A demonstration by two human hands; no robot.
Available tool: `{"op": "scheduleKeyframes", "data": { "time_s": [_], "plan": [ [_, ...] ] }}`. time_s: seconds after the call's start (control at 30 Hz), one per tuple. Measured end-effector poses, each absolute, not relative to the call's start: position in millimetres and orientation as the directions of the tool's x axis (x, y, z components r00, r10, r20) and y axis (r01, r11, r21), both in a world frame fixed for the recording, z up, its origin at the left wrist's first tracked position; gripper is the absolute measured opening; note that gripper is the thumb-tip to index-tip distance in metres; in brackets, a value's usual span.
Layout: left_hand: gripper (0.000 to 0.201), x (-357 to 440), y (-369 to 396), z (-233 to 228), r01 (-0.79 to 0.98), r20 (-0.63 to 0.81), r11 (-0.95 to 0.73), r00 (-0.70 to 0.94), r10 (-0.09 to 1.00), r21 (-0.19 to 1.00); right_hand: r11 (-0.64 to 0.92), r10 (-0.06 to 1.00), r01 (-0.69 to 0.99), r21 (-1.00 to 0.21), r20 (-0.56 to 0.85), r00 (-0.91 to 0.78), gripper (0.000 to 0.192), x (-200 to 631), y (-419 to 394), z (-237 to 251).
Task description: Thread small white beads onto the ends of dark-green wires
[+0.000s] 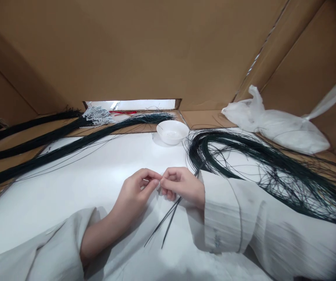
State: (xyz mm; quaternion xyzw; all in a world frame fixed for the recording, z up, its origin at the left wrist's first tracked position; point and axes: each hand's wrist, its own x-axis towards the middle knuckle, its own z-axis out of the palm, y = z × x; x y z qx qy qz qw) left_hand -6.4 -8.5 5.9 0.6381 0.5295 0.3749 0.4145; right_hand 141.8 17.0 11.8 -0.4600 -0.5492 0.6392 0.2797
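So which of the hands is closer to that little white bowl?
The right hand. It sits almost straight below the white bowl, slightly to its right. The left hand is further off, down and to the bowl's left.

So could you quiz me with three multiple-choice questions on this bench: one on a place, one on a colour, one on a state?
1. Where does the small round white bowl stand?
A. beyond the hands
B. on the person's lap
C. inside the plastic bag

2. What colour are the thin wire strands under the hands?
A. red
B. dark green
C. yellow

3. How are the left hand and right hand placed?
A. far apart
B. fingertips meeting, pinching
C. flat, palms down

Answers: 1 A, it stands at the far edge of the white sheet; 2 B, the strands look dark green; 3 B, the fingertips touch.
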Motion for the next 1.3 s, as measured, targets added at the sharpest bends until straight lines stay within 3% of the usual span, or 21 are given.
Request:
{"op": "scheduleKeyframes", "data": {
  "time_s": [0.17, 0.5, 0.77, 1.07, 1.3],
  "plan": [
    [0.015, -7.5, -9.7, 6.9, 0.498, 0.119, -0.186, 0.165, 0.979, 0.847, -0.169, 0.879, 0.174, -0.970, -0.228, -0.419, 0.011, 142.7, 15.6, 5.7],
    [0.010, -5.6, -15.2, 10.4, 0.558, 0.153, -0.206, 0.140, 0.978, 0.804, -0.095, 0.890, 0.182, -0.979, -0.166, -0.426, 0.012, 143.2, 12.6, 4.0],
    [0.010, -6.0, -15.0, 10.7, 0.562, 0.199, -0.225, 0.108, 0.974, 0.796, -0.192, 0.866, 0.156, -0.969, -0.242, -0.438, 0.009, 143.3, 17.5, 10.1],
    [0.017, -7.3, -12.2, 6.5, 0.487, 0.137, -0.173, 0.109, 0.985, 0.856, -0.202, 0.863, 0.122, -0.972, -0.236, -0.446, 0.007, 143.2, 19.5, 7.0],
    [0.016, -6.6, -10.8, 10.4, 0.590, 0.107, -0.183, 0.162, 0.981, 0.786, -0.159, 0.879, 0.096, -0.983, -0.186, -0.439, 0.011, 143.1, 18.0, 2.1]
  ]
}}
